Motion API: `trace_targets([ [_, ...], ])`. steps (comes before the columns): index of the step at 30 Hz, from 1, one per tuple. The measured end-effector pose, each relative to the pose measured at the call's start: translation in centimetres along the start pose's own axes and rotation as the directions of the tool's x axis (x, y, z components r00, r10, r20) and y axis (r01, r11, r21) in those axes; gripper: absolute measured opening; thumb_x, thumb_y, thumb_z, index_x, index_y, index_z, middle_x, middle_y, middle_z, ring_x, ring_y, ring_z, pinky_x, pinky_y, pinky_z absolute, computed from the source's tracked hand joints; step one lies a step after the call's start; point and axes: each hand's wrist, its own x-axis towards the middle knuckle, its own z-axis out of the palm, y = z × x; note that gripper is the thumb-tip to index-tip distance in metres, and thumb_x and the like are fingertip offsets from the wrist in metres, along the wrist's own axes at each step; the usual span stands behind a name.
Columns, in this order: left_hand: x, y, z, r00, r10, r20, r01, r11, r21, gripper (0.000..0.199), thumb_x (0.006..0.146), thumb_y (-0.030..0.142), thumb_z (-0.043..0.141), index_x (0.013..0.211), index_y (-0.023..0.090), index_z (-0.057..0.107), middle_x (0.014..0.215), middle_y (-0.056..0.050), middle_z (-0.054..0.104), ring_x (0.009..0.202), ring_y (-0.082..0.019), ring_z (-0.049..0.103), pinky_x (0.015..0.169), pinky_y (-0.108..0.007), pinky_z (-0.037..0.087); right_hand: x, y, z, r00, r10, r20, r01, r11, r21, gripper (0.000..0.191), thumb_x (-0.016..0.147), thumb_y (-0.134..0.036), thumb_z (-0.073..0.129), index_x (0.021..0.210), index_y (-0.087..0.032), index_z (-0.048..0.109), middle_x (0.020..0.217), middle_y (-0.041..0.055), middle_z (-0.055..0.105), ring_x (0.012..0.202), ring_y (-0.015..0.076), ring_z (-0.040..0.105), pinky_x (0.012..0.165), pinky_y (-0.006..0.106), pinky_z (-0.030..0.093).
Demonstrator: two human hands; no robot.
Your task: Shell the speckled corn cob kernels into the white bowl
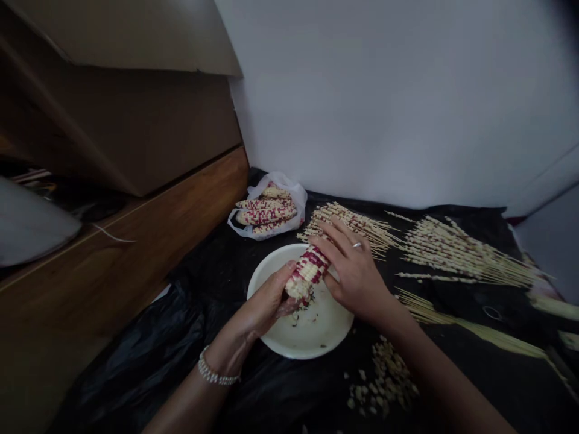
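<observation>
Both hands hold a corn cob [309, 270] with cream and dark red kernels, tilted over a white bowl [298, 346]. My left hand [271, 298] is wrapped round its lower end, the thumb lying along the side. At the upper end, my right hand [350, 265] has its fingers curled over the cob; a ring shows on one finger. Inside the bowl lie some loose dark bits and kernels. What the right fingertips press on is partly hidden behind the cob.
More cobs [269, 214] fill a white plastic bag behind the bowl. Kernel-threaded sticks [452, 247] lie at the back right, near bare sticks [470, 328]. Loose kernels [382, 380] are heaped on the black plastic sheet [149, 355]. A wooden board [181, 211] and cardboard box [149, 120] stand left.
</observation>
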Motion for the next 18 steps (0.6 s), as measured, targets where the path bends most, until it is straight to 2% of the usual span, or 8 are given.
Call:
trace_targets([
  [2, 0.2, 0.1, -0.3, 0.996, -0.026, 0.086, 0.027, 1.0, -0.011, 0.059, 0.083, 0.072, 0.054, 0.071, 0.015, 0.057, 0.046, 0.006, 0.04, 0.037, -0.003, 0.021, 0.038, -0.02, 0.01, 0.1, 0.0, 0.0, 1.0, -0.016, -0.014, 0.015, 0.996, -0.083, 0.043, 0.089, -0.02, 0.058, 0.132, -0.019, 0.055, 0.149, 0.0133, 0.053, 0.146, 0.0312, 0.036, 0.115, 0.053, 0.023],
  [5, 0.3, 0.5, -0.7, 0.983, 0.068, 0.169, -0.06, 0.997, -0.056, 0.072, 0.088, 0.079, 0.032, 0.058, 0.016, 0.051, 0.042, 0.006, 0.033, 0.035, -0.003, 0.017, 0.037, -0.021, 0.009, 0.0, 0.3, -0.1, 1.0, -0.02, -0.019, 0.017, 0.99, -0.137, 0.032, 0.092, -0.035, 0.059, 0.117, -0.015, 0.06, 0.124, 0.0142, 0.069, 0.128, 0.032, 0.055, 0.114, 0.055, 0.023],
  [7, 0.4, 0.8, -0.5, 0.98, 0.166, 0.111, -0.163, 0.986, -0.038, 0.071, 0.091, 0.076, 0.031, 0.06, 0.016, 0.051, 0.044, 0.006, 0.036, 0.035, -0.003, 0.017, 0.037, -0.02, 0.01, -0.3, 0.3, -0.1, 0.999, 0.035, 0.001, -0.035, 0.992, -0.124, 0.03, 0.091, -0.041, 0.061, 0.106, -0.014, 0.061, 0.105, 0.0125, 0.072, 0.105, 0.0298, 0.067, 0.105, 0.051, 0.037],
  [9, 0.4, 1.0, 0.0, 0.973, 0.227, 0.04, -0.229, 0.972, 0.051, 0.066, 0.093, 0.073, 0.036, 0.064, 0.016, 0.053, 0.047, 0.005, 0.04, 0.036, -0.003, 0.019, 0.038, -0.02, 0.012, -0.8, 0.2, -0.1, 0.99, 0.13, 0.046, -0.126, 0.988, -0.093, 0.029, 0.088, -0.041, 0.063, 0.101, -0.015, 0.06, 0.095, 0.0105, 0.07, 0.089, 0.0282, 0.068, 0.083, 0.042, 0.05],
  [10, 0.4, 1.0, 0.3, 0.968, 0.251, 0.023, -0.252, 0.962, 0.108, 0.064, 0.093, 0.072, 0.038, 0.066, 0.015, 0.054, 0.049, 0.005, 0.042, 0.037, -0.003, 0.022, 0.039, -0.02, 0.014, -1.0, 0.0, -0.1, 0.982, 0.181, 0.057, -0.177, 0.982, -0.069, 0.029, 0.087, -0.04, 0.063, 0.101, -0.015, 0.059, 0.094, 0.01, 0.069, 0.085, 0.0276, 0.069, 0.074, 0.039, 0.051],
  [12, 0.5, 0.9, 1.0, 0.953, 0.301, 0.027, -0.3, 0.932, 0.203, 0.061, 0.091, 0.071, 0.042, 0.072, 0.016, 0.056, 0.053, 0.004, 0.046, 0.039, -0.005, 0.029, 0.04, -0.02, 0.018, -1.5, -0.3, -0.3, 0.966, 0.252, 0.051, -0.252, 0.968, 0.004, 0.03, 0.088, -0.04, 0.062, 0.107, -0.017, 0.058, 0.1, 0.0098, 0.069, 0.09, 0.0272, 0.069, 0.074, 0.037, 0.052],
  [14, 0.7, 0.7, 1.7, 0.943, 0.33, 0.052, -0.332, 0.906, 0.262, 0.058, 0.09, 0.072, 0.045, 0.077, 0.017, 0.057, 0.057, 0.003, 0.05, 0.041, -0.006, 0.035, 0.041, -0.021, 0.021, -1.8, -0.6, -0.6, 0.956, 0.292, 0.028, -0.293, 0.952, 0.088, 0.034, 0.09, -0.04, 0.06, 0.115, -0.018, 0.056, 0.109, 0.0103, 0.07, 0.099, 0.0274, 0.069, 0.081, 0.038, 0.053],
  [18, 1.2, -0.1, 2.1, 0.937, 0.343, 0.073, -0.348, 0.887, 0.302, 0.057, 0.09, 0.072, 0.044, 0.082, 0.017, 0.056, 0.063, 0.001, 0.056, 0.042, -0.008, 0.04, 0.04, -0.021, 0.025, -2.4, -1.2, -1.1, 0.93, 0.366, 0.036, -0.365, 0.907, 0.209, 0.034, 0.092, -0.04, 0.059, 0.12, -0.02, 0.057, 0.114, 0.0091, 0.071, 0.106, 0.0269, 0.068, 0.088, 0.04, 0.053],
])
